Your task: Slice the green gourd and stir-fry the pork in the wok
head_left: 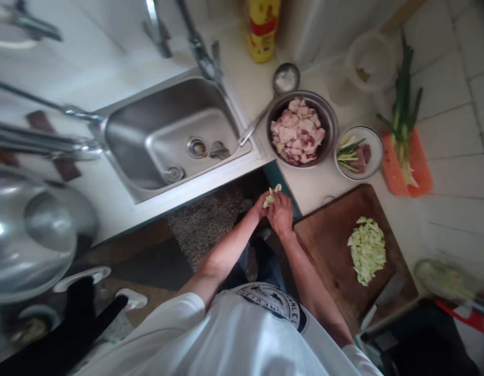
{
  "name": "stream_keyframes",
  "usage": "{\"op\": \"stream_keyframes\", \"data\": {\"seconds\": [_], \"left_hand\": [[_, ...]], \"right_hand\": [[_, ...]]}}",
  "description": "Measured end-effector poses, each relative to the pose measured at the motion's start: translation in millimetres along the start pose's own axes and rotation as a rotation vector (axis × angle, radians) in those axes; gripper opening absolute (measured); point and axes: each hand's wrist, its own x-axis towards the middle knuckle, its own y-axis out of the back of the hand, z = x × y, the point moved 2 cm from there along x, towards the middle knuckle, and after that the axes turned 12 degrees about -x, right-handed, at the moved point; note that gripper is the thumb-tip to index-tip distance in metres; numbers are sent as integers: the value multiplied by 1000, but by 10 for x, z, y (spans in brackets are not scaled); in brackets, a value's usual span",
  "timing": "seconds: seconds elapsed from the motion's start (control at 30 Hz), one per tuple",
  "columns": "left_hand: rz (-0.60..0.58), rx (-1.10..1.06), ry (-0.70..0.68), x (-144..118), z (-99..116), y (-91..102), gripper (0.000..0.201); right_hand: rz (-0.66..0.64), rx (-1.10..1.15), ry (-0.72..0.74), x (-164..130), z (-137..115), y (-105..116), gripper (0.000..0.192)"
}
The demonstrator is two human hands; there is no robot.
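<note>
My left hand (262, 204) and my right hand (281, 213) meet in front of my body, over the floor by the counter's corner. Between them is a pale yellow-green, knobbly vegetable piece (271, 197), its exact kind unclear. Fingers of both hands close around it. To the right, a brown wooden cutting board (323, 235) carries a heap of chopped light-green vegetable (367, 251). A knife (386, 292) lies on the board's near right part, its handle toward me.
A steel sink (128, 130) is at the left. On the counter are a pot of raw meat chunks (298, 130), a bowl with meat and scallion (359, 154), an orange basket (422, 156) with scallions (404, 104), and a yellow bottle (262, 31). Another person's shoe (134, 299) shows lower left.
</note>
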Motion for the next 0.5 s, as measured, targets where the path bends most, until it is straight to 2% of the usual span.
{"op": "stream_keyframes", "data": {"seconds": [0.13,0.23,0.37,0.5], "left_hand": [[42,-87,91,-338,71,240,25],[35,-215,85,-797,111,438,30],[-79,-376,-44,-1668,76,761,27],[-206,-549,-292,-2655,27,1193,21]], "right_hand": [[55,-5,159,-259,-198,-73,46],[118,31,364,-549,-472,-12,42],[140,132,623,-1061,-988,164,41],[101,249,822,-1579,-1566,307,40]]}}
